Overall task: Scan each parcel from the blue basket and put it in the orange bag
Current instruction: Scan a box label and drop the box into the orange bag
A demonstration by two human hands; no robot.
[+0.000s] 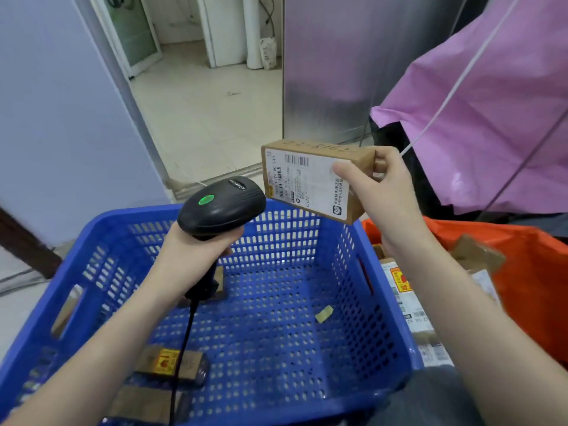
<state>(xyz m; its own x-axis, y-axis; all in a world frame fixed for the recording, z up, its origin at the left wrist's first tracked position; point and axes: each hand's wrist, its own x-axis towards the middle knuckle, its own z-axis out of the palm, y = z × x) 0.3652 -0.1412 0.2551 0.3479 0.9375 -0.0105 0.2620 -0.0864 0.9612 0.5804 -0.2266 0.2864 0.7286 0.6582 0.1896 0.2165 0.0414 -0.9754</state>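
Nearest the camera, two small brown parcels (172, 365) are seen lying on the perforated floor of the blue basket (378, 302), at its near left corner; one carries a yellow sticker. A scrap of yellowish tape (324, 313) lies on the basket floor toward the right. A third brown parcel (219, 282) is partly hidden behind the scanner handle, farther back on the floor.

The left hand (190, 256) is wrapped round the grip of a black barcode scanner (221, 207), held above the basket. A green light is lit on the scanner's head, and its black cable (184, 342) hangs down along the forearm. The head is pointed toward the held parcel and sits just beside its lower left corner; contact cannot be told.

The right hand (381, 186) is clamped on a brown cardboard parcel (310, 179), thumb on the labelled face and fingers curled round the right end. The parcel is held in the air over the basket's far right rim, white shipping label turned to the camera, handwriting on its top face.

To the right of the basket, the orange bag (528, 272) stands open, with several labelled parcels (408, 305) lying inside it.

Beyond, a pink plastic bag (491, 103) hangs at upper right, crossed by a white cord (455, 87). A metal panel (338, 72) and a tiled floor (209, 112) are seen through a doorway.
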